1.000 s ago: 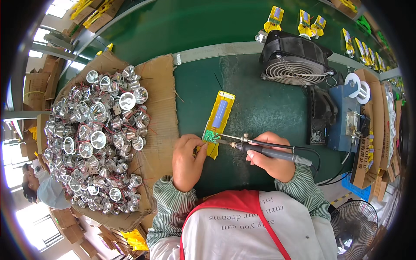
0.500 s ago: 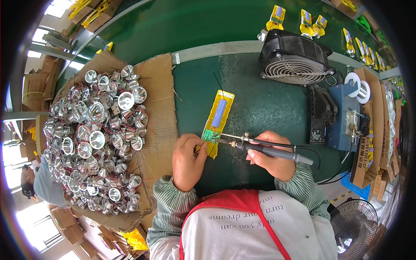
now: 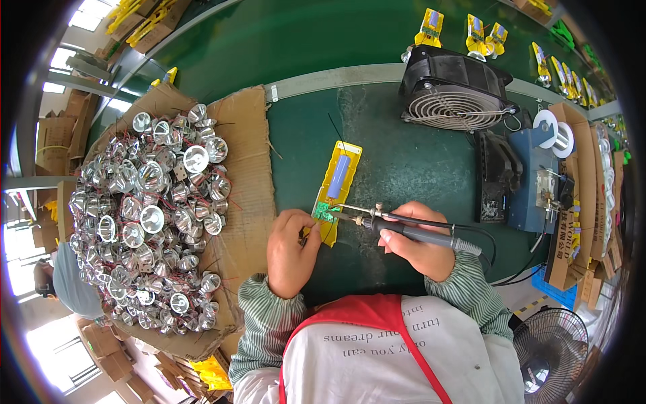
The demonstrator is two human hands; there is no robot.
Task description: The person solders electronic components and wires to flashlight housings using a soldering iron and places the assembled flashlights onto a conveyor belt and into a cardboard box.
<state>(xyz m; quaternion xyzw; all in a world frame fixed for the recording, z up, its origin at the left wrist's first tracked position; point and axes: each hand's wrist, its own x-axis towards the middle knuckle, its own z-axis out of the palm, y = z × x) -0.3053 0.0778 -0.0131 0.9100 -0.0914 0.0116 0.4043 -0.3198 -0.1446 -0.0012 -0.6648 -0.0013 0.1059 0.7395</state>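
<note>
A long yellow plastic housing (image 3: 348,176) lies on the green bench, bearing a violet cylindrical battery (image 3: 338,176) and a small green circuit board (image 3: 324,212). My right hand (image 3: 425,246) grips a soldering iron (image 3: 418,233) with a grey handle and a thin feed tube. The iron's tip is at the board's right side; whether it touches cannot be made out. My left hand (image 3: 294,250) is closed at the board's lower left, thumb and forefinger together. What it pinches there is too small to name. Thin dark wires stick out from the housing.
Silvery reflector cups (image 3: 149,177) with wires are heaped on cardboard (image 3: 250,155) at left. A black fan (image 3: 457,91) stands beyond my right hand. A blue solder feeder (image 3: 528,182) with a white spool (image 3: 555,133) is at right. More yellow housings (image 3: 476,34) lie farther back.
The iron has shifted slightly to the left with my right hand, its tip staying at the circuit board. My left hand stays almost still.
</note>
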